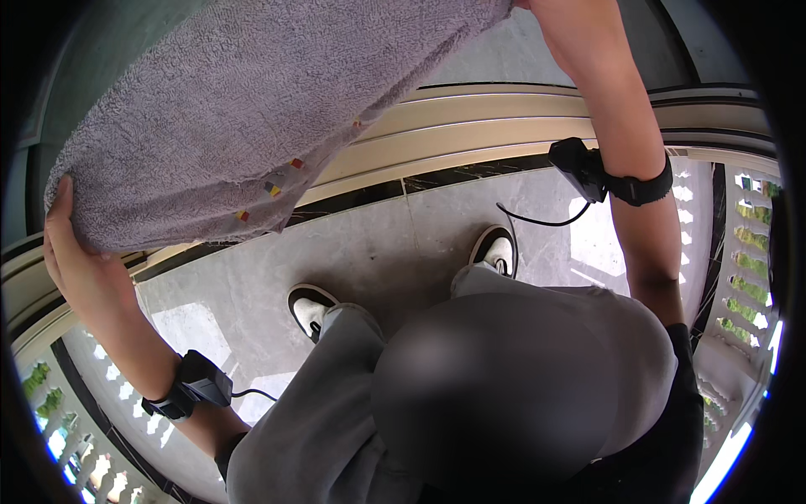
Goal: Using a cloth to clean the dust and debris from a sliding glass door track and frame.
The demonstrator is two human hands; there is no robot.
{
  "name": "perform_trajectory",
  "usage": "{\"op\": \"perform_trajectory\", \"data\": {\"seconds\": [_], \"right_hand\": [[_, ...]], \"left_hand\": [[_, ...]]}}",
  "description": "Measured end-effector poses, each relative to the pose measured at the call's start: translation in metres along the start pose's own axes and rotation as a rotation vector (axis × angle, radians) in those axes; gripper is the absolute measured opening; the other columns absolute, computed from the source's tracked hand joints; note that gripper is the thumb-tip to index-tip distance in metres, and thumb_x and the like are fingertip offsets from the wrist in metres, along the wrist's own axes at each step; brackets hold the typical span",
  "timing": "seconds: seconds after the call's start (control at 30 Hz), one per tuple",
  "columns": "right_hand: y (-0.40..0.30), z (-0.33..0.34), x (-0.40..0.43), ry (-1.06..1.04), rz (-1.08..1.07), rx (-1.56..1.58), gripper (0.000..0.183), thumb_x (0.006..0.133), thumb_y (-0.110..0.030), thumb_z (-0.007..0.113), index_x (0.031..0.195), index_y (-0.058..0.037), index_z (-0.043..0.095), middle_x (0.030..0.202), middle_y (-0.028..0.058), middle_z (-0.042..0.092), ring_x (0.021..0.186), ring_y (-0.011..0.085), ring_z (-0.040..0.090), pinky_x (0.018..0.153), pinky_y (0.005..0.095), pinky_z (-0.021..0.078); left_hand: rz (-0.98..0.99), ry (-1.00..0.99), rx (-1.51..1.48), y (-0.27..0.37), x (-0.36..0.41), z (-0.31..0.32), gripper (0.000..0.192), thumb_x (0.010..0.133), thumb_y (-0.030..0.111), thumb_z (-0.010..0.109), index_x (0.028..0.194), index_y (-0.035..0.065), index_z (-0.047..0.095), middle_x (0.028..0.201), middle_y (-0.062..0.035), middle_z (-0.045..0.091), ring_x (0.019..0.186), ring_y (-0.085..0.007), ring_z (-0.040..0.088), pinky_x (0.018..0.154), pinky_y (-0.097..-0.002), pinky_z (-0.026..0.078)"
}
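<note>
A grey terry towel (252, 107) with small red, yellow and dark patches along one edge is stretched between my two hands. My left hand (82, 246) grips its lower left end, with the fingers partly behind the cloth. At the top right, my right hand (532, 5) is mostly cut off by the picture's edge and pinches the towel's other corner. The lower edge of the cloth hangs loose in folds above the door track. Each forearm wears a black strapped device with a cable.
Below the towel runs a beige sliding-door track (478, 120) with a black stone strip (466, 175). My shoes stand on grey floor tiles (403, 252). White balustrades (737, 252) with greenery behind flank both sides. A dark cable (548, 222) hangs from the right forearm device.
</note>
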State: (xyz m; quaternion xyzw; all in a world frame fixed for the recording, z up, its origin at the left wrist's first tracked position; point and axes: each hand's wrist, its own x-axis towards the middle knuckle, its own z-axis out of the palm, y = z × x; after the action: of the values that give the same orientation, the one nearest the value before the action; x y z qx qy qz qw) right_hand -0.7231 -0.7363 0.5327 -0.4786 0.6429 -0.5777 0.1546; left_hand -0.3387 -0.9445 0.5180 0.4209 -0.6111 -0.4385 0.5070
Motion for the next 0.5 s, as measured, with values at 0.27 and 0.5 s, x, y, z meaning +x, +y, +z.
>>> {"op": "perform_trajectory", "data": {"seconds": [0.27, 0.5], "right_hand": [[0.020, 0.016, -0.007, -0.113, 0.243, 0.177, 0.020, 0.106, -0.021, 0.063, 0.105, -0.0034, 0.073, 0.086, -0.0030, 0.066, 0.074, 0.0062, 0.063, 0.065, 0.0239, 0.0518], [0.034, 0.005, -0.008, -0.096, 0.190, 0.310, 0.017, 0.105, -0.021, 0.065, 0.106, -0.0051, 0.072, 0.088, -0.0042, 0.067, 0.080, 0.0046, 0.061, 0.070, 0.0221, 0.0464]], "left_hand": [[-0.150, 0.050, -0.136, -0.012, -0.012, 0.008, 0.042, 0.100, 0.029, 0.068, 0.125, -0.0043, 0.068, 0.126, -0.0119, 0.068, 0.115, -0.0186, 0.067, 0.096, -0.0326, 0.051], [0.189, 0.102, 0.060, -0.012, -0.025, 0.005, 0.024, 0.102, 0.023, 0.072, 0.115, 0.0035, 0.067, 0.105, -0.0033, 0.070, 0.090, -0.0048, 0.062, 0.078, -0.0197, 0.047]]}}
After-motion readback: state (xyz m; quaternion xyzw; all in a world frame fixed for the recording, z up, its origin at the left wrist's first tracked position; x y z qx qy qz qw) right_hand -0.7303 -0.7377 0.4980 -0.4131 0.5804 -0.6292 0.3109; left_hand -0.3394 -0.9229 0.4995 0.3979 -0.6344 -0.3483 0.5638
